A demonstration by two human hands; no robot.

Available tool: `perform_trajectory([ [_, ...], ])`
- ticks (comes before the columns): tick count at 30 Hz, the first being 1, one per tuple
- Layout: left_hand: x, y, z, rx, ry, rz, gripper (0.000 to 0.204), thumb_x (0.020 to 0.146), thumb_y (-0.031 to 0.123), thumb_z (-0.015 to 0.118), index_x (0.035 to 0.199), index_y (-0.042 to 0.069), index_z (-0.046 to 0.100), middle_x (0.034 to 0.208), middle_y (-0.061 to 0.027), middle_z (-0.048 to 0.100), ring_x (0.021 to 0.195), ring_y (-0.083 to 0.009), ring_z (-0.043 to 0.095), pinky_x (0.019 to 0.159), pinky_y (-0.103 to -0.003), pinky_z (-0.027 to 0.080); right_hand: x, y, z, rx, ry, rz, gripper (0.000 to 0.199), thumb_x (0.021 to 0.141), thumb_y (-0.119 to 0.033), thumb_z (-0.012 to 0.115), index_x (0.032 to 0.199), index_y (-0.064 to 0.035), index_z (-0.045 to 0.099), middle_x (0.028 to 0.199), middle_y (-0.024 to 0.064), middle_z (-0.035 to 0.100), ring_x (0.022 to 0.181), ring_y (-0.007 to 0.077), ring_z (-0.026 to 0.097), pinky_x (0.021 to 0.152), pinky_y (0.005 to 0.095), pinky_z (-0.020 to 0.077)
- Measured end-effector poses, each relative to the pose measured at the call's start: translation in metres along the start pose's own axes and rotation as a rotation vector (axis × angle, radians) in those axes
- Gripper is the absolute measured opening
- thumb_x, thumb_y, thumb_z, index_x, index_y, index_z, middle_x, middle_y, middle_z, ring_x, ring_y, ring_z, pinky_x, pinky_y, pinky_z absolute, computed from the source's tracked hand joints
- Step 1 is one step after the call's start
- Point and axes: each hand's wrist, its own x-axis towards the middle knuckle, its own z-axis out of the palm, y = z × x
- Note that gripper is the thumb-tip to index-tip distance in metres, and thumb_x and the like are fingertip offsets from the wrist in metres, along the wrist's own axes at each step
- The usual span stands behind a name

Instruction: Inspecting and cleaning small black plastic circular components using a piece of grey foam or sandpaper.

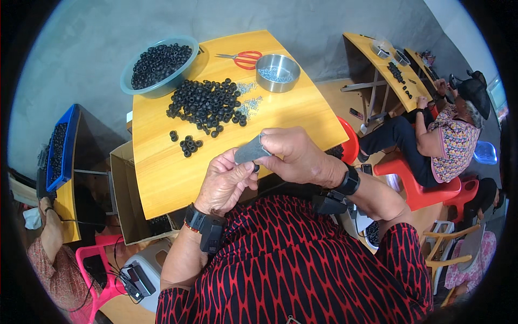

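Hands met just above the near edge of the yellow wooden table (162, 178), and the work looked to be at the fitting stage: the right hand (302, 159) pinched a small grey metal piece (250, 152) by its upper end, fingers curled over it, while the left hand (224, 183) closed thumb and forefinger on a small black ring (256, 168) at the piece's lower edge, touching it. Whether the ring was already seated on the metal could not be told. Both wrists, each with a black band, were raised off the table, the forearms coming up from the lower edge and the palms turned toward each other. Judging by this, the next move would call for a steady pinch and a careful lining-up of ring and piece before pressing them together. Beyond the hands, further across the table, lay a loose heap of black rings (208, 102) with a scatter of small silvery parts (249, 105) beside it; past those stood a teal bowl (141, 86) of more rings, a steel bowl (278, 73) and red-handled scissors (245, 58). Another person (448, 140) sat at a table well off to the right.
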Motion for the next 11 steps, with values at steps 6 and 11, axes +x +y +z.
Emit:
perform_trajectory([
  [6,0.0,0.002,0.003,-0.036,0.052,-0.024,0.018,0.093,0.003,0.063,0.111,0.0,0.063,0.093,-0.0066,0.068,0.074,-0.0124,0.065,0.061,-0.025,0.056,-0.01,0.008,0.005,0.147,0.057,0.124,0.014,0.085,-0.001,0.067,0.1,-0.0013,0.067,0.079,0.0126,0.064,0.073,0.0211,0.065,0.067,0.0309,0.0507],
  [11,0.002,0.006,0.002,-0.038,0.038,-0.04,0.021,0.095,0.006,0.062,0.115,0.0,0.061,0.099,-0.0098,0.067,0.076,-0.0154,0.063,0.061,-0.026,0.052,-0.014,0.013,0.008,0.353,0.045,0.268,0.026,0.089,0.0,0.067,0.115,-0.0011,0.067,0.097,0.0026,0.071,0.087,0.0065,0.062,0.079,0.0258,0.0513],
])
